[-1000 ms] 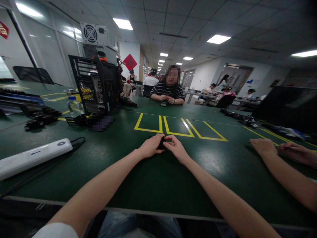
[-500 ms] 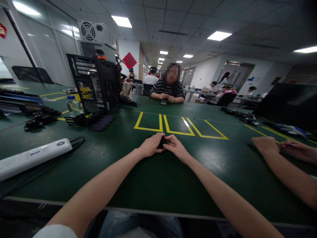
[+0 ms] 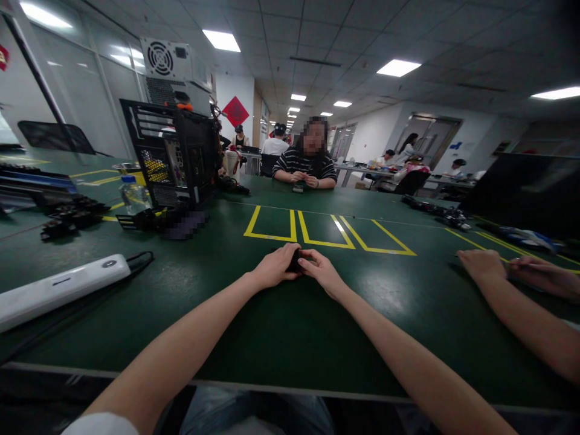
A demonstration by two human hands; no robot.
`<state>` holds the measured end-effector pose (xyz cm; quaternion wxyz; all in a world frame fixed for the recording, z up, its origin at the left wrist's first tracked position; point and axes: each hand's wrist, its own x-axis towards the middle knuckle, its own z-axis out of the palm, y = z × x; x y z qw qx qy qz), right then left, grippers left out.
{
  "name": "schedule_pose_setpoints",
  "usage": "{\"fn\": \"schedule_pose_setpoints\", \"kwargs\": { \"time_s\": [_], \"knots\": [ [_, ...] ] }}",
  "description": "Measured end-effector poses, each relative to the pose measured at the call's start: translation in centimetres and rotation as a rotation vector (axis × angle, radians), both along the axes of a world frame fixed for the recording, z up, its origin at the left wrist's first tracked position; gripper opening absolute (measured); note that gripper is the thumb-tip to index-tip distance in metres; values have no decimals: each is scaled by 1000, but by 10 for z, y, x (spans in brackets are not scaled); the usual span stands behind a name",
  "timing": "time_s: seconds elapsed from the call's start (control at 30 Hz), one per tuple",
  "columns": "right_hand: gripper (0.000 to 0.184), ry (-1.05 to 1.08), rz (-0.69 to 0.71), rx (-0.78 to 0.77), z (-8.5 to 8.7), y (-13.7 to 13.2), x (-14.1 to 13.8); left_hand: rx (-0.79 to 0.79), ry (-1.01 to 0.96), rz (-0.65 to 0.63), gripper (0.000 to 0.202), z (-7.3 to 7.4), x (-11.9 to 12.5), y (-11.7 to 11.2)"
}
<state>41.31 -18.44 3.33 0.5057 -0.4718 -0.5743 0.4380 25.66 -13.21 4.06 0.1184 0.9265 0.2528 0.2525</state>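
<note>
I have the left hand (image 3: 276,266) closed around a small black object (image 3: 294,261), fingers over its top and thumb low on the near side. The right hand (image 3: 321,270) meets it from the other side, thumb and forefinger bent against its edge; I can't tell whether they pinch it or only touch it. The object sits between my 2 hands, low over the green counter (image 3: 272,356), mostly hidden by the fingers, so I can't make out what it is or whether it rests on the surface.

Just beyond my hands I see 3 yellow tape outlines (image 3: 293,226) in a row. Over to my left lies a long white device (image 3: 63,291) with a black cable (image 3: 144,256) at its far end. Farther back stand a clear bottle (image 3: 133,196) with a blue cap and, beside it, an open black computer case (image 3: 172,154). Across the counter, a person in a striped top (image 3: 290,162) holds both hands together above a small grey item (image 3: 298,188). At my right, a co-worker's forearm (image 3: 530,314) reaches in.
</note>
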Motion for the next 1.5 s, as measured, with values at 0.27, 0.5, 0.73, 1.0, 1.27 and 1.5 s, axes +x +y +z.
{"fn": "schedule_pose_setpoints", "kwargs": {
  "time_s": [0.27,0.5,0.73,1.0,1.27,1.5],
  "knots": [
    [24,13,4,83,-1,-3,-2,-15,-3,-2,58,2,0,-2],
    [33,-24,-40,45,-5,3,1,4,-3,-5,60,2,0,-2],
    [30,0,82,99,0,-3,2,-33,19,7,55,5,-1,-4],
    [22,-48,-38,92,-3,0,-1,-16,3,-4,58,5,-1,-4],
    [29,-43,25,38,1,-2,1,-9,5,-6,59,3,0,-2],
    [22,-47,38,110,0,-4,1,11,-9,-29,54,3,-2,-3]
  ]
}}
